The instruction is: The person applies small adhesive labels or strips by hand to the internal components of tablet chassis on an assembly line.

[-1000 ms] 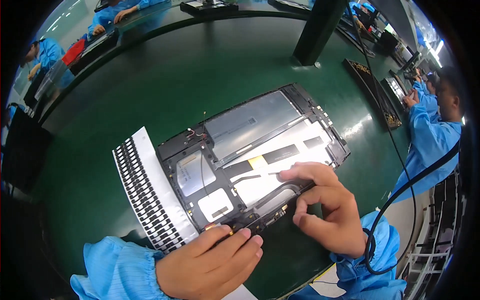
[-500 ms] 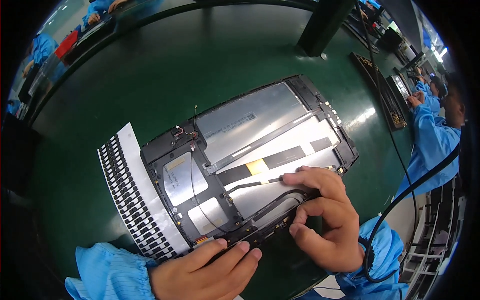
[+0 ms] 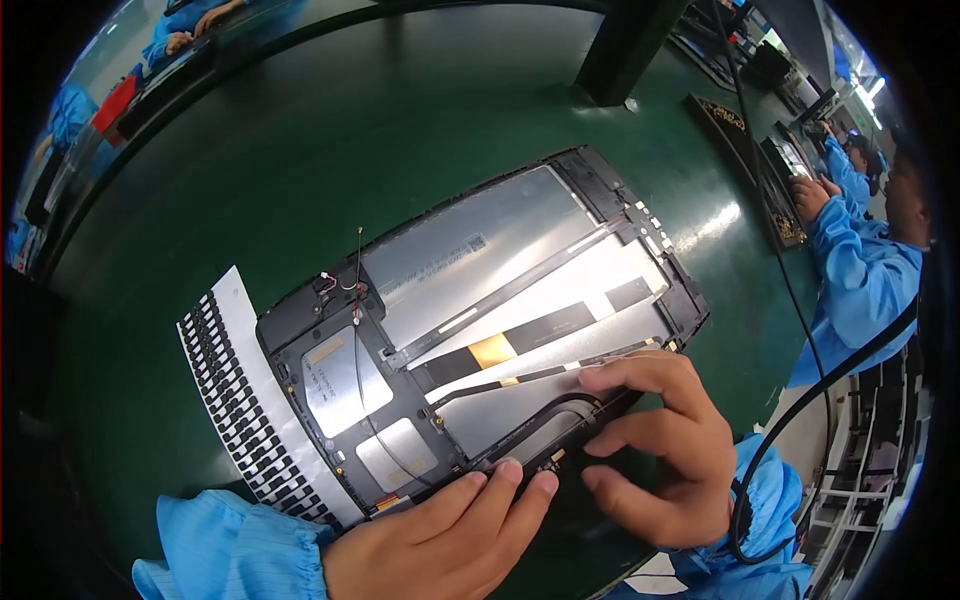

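An opened tablet (image 3: pixel 470 245) lies tilted on the green tabletop, its silver battery and ribbon cables bare. My left hand (image 3: pixel 430 540) rests along its near edge, fingers stretched out flat over the frame and thumb hidden. Over the near right part is my right hand (image 3: pixel 675 450), fingers bent and apart, with no part visible between them. Its index fingertip is by a thin black flat cable (image 3: pixel 545 375); whether it touches cannot be told. A broader black ribbon cable (image 3: pixel 545 330) and a curved black strip (image 3: pixel 535 415) run nearby. A thin antenna wire (image 3: pixel 359 265) sticks up at the far left.
A white sheet with rows of black pads (image 3: pixel 255 400) adjoins the tablet's left side. Dark trays (image 3: pixel 745 165) stand at the far right near co-workers in blue sleeves (image 3: pixel 850 260). A black cable (image 3: pixel 840 360) hangs down the right. A dark post (image 3: pixel 635 55) stands at the back.
My right thumb and fingers have spread apart from their closer pose at the near edge. My left hand has slid rightward along that edge. The whole view has shifted slightly.
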